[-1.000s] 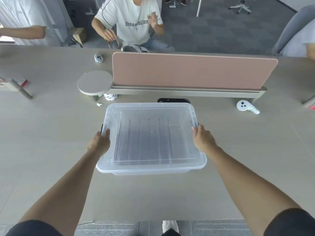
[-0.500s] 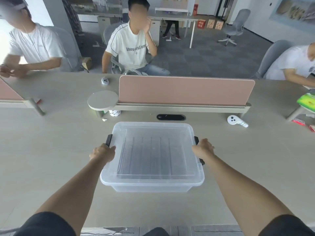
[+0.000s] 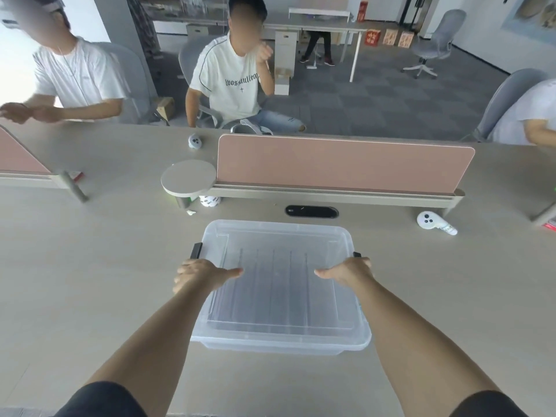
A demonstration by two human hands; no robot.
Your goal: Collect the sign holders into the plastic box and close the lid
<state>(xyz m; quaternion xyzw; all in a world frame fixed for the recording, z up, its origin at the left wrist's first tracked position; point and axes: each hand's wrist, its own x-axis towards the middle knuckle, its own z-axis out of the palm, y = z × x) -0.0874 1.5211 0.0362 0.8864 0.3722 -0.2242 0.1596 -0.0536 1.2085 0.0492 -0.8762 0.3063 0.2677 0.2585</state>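
Note:
A clear plastic box (image 3: 279,341) stands on the beige table, its translucent lid (image 3: 276,284) lying on top. Several clear sign holders (image 3: 272,272) show through the lid as upright lines. My left hand (image 3: 200,273) grips the box's left rim just below the black latch (image 3: 196,250), thumb lying on the lid. My right hand (image 3: 346,270) grips the right rim at the other black latch (image 3: 356,254), thumb on the lid too. Fingers of both hands curl over the sides, out of sight.
A pink divider panel (image 3: 343,164) with a round shelf (image 3: 188,177) runs behind the box. A white controller (image 3: 428,220) lies at the right, another (image 3: 195,141) beyond the divider. A black cable slot (image 3: 311,211) sits just behind the box. People sit opposite.
The camera has tilted up, showing more of the room. Both thumbs have moved inward onto the lid. The box stays where it was.

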